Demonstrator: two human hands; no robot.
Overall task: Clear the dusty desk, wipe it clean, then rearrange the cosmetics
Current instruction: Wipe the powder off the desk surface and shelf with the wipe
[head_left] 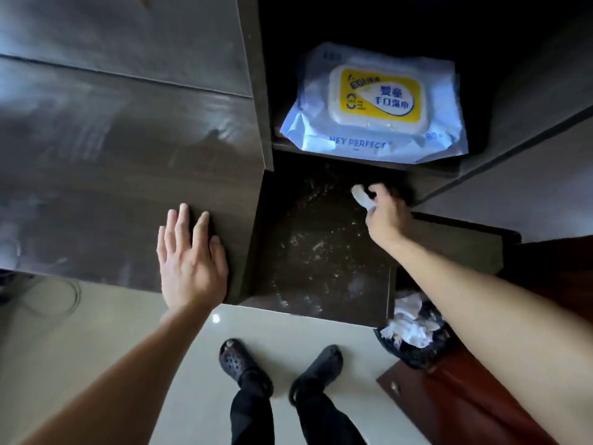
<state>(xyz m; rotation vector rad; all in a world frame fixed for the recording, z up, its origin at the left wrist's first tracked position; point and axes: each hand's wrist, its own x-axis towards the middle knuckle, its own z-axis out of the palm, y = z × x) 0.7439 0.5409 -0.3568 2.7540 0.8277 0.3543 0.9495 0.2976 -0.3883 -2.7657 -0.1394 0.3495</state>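
The dark wooden desk top (122, 155) fills the left, streaked with dust and wipe marks. My left hand (189, 258) lies flat and open on its near right corner. Lower down to the right is a dark shelf surface (321, 252) speckled with pale dust. My right hand (385, 216) is at the shelf's far right corner, closed on a crumpled white wipe (361, 195). On a higher shelf behind sits a blue pack of wet wipes (375, 104) with a yellow-and-white lid, shut.
A black bin (414, 338) holding crumpled white tissues stands on the floor at the right, beside a reddish-brown wooden panel (465, 403). Pale glossy floor tiles (128, 329) lie below, with my two feet in dark clogs (279, 364).
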